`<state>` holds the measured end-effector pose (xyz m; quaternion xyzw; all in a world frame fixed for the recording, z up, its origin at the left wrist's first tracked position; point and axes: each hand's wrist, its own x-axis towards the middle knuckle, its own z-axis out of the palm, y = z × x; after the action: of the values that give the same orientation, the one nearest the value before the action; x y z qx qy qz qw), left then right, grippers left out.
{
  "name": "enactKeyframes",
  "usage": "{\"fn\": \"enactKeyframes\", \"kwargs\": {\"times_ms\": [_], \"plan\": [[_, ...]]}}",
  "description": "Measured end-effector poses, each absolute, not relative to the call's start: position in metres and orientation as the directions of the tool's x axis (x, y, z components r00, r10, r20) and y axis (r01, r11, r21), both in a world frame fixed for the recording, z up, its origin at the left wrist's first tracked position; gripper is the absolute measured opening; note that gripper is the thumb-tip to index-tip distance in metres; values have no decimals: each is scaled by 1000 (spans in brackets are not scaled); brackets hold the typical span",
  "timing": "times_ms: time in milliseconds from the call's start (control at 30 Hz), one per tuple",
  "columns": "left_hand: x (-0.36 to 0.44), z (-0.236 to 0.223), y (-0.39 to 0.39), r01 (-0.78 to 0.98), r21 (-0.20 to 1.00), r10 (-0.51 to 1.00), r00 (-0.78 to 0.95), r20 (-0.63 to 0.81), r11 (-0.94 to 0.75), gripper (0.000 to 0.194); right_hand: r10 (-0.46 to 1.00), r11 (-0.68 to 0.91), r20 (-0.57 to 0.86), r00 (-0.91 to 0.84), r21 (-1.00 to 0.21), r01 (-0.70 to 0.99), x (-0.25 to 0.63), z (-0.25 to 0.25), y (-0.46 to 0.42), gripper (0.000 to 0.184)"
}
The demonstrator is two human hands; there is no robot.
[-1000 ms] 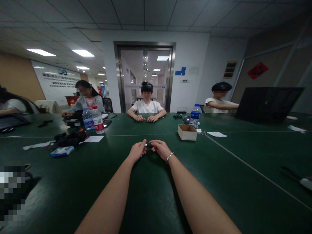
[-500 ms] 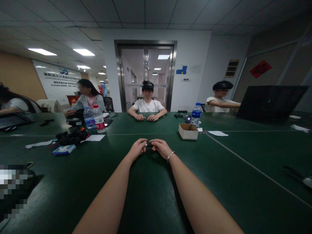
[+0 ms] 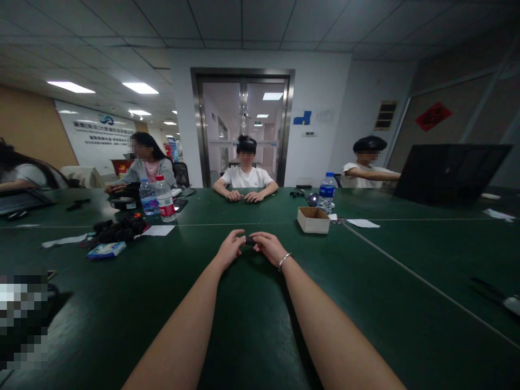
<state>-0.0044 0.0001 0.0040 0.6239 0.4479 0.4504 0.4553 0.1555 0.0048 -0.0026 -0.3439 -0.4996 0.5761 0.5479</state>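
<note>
A small dark object point(image 3: 249, 240) with a shiny spot at its left end spans the space between my fingertips, just above or on the green table point(image 3: 252, 303); its kind is too small to make out. My left hand point(image 3: 231, 249) pinches its left end between thumb and fingers. At the other end, my right hand point(image 3: 268, 246), with a silver bracelet point(image 3: 284, 261) on the wrist, closes its fingers on it. Part of the object is covered by the fingertips.
Right of my hands stands an open box point(image 3: 313, 220), with a blue-capped bottle point(image 3: 326, 193) behind it. Two bottles, including a red-capped one point(image 3: 165, 199), and black gear point(image 3: 119, 227) are on the left. A person point(image 3: 246, 176) sits opposite; a large black screen point(image 3: 450, 170) stands right.
Both hands stay in nearly the same place, still on the small dark object. Slightly more of the object shows between the fingertips.
</note>
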Motion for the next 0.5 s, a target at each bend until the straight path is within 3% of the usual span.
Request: {"fn": "enactKeyframes", "kwargs": {"times_ms": [367,500], "plan": [[-8,-2,4,62,981,971,163,174,-186,36,977,94,147,-154,-946,-309,155,-2,5,16],[-9,-2,5,103,976,971,164,173,-192,33,979,87,142,-146,-940,-331,156,-3,6,14]]}}
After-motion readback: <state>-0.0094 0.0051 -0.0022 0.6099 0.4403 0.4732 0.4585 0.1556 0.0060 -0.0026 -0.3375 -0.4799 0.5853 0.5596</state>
